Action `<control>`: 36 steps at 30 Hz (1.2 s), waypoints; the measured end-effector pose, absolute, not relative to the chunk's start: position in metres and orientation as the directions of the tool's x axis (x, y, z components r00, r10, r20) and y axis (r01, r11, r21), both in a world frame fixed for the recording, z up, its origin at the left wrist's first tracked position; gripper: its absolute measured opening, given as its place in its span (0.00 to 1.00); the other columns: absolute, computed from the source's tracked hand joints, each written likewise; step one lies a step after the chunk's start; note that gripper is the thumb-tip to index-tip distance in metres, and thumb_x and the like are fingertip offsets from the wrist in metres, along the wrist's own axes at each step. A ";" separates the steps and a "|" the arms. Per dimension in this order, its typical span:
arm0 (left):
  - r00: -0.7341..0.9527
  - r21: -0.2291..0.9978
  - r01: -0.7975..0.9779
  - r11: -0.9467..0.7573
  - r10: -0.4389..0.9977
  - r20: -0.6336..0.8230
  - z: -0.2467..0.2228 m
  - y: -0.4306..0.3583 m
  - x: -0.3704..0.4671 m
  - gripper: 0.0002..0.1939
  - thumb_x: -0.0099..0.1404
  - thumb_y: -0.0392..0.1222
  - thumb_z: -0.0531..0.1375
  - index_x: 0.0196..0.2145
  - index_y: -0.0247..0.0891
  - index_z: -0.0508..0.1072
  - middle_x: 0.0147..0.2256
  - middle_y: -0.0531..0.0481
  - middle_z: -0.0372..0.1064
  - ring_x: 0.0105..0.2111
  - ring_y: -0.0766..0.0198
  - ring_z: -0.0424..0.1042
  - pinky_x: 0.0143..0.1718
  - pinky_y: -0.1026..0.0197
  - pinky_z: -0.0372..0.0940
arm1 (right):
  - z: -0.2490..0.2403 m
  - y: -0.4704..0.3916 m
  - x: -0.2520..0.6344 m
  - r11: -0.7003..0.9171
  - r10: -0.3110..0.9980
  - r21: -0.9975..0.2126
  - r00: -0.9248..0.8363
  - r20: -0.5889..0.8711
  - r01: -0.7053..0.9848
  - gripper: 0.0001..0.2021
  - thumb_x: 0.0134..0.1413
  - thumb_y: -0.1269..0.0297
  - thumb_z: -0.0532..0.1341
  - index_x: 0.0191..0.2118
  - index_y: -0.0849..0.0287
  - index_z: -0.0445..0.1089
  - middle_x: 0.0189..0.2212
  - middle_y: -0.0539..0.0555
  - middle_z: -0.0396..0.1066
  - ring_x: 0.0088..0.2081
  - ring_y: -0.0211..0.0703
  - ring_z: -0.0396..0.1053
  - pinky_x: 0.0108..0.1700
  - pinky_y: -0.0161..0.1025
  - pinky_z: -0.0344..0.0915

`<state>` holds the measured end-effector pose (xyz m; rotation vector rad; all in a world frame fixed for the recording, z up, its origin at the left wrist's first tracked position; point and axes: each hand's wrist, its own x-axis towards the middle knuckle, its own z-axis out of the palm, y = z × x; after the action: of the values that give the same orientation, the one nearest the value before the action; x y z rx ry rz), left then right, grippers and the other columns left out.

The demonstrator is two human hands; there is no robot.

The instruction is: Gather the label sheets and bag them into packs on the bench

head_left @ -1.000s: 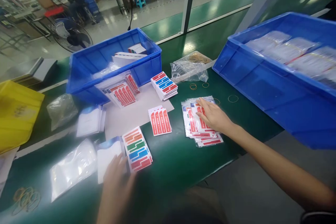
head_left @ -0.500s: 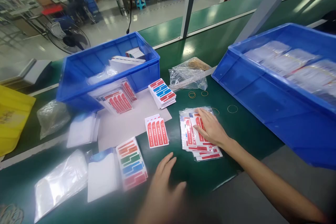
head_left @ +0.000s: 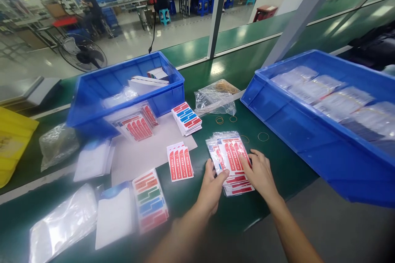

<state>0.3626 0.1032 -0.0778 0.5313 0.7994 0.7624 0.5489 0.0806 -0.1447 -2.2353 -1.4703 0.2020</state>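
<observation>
A pile of clear bags with red-and-white label cards point(head_left: 233, 154) lies on the green table. My left hand point(head_left: 212, 187) grips its left edge, thumb on top. At the right edge, my right hand point(head_left: 261, 170) has its fingers bent around the same pile. Left of the pile is a small stack of red label cards point(head_left: 180, 163). Behind that stands a stack of red-and-blue cards point(head_left: 187, 118). Multicoloured cards point(head_left: 151, 199) and white cards with a blue top point(head_left: 114, 218) lie at the front left.
One blue bin point(head_left: 173, 90) stands behind the cards; another blue bin point(head_left: 277, 131), holding bagged bundles, is at the right. Rubber bands point(head_left: 219, 120) and a plastic bag point(head_left: 212, 100) lie between them. A yellow bin point(head_left: 15, 144) is far left.
My left hand has moved up and right onto the bagged pile and closed on it. My right hand has shifted from the top of the pile to its right edge. The view has tilted up.
</observation>
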 end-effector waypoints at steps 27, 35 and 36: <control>0.608 0.994 -0.037 -0.102 0.787 0.104 -0.071 0.101 0.327 0.19 0.61 0.39 0.63 0.50 0.39 0.71 0.45 0.47 0.75 0.42 0.57 0.72 0.46 0.57 0.65 | -0.081 0.040 0.517 0.104 0.926 -0.972 0.336 0.172 0.211 0.28 0.51 0.52 0.67 0.56 0.53 0.62 0.45 0.58 0.74 0.52 0.55 0.71 0.55 0.50 0.69; 0.363 0.993 -0.115 0.003 0.931 0.040 -0.094 0.080 0.339 0.13 0.61 0.37 0.62 0.45 0.40 0.74 0.43 0.45 0.76 0.44 0.53 0.73 0.49 0.54 0.66 | -0.128 0.051 0.488 0.117 0.882 -0.979 0.436 0.179 0.164 0.22 0.56 0.52 0.62 0.53 0.54 0.63 0.42 0.61 0.71 0.43 0.54 0.73 0.44 0.47 0.72; 0.336 0.987 -0.159 -0.003 0.940 0.056 -0.091 0.084 0.337 0.13 0.61 0.36 0.62 0.45 0.40 0.74 0.44 0.45 0.76 0.45 0.53 0.73 0.50 0.54 0.66 | -0.124 0.058 0.483 0.135 0.880 -0.977 0.434 0.194 0.163 0.21 0.56 0.52 0.62 0.52 0.54 0.63 0.42 0.61 0.70 0.42 0.53 0.73 0.42 0.45 0.72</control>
<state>0.3370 0.0837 -0.0909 1.2599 0.8275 1.0430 0.4827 0.0583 -0.1240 -1.3586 -1.0233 0.6794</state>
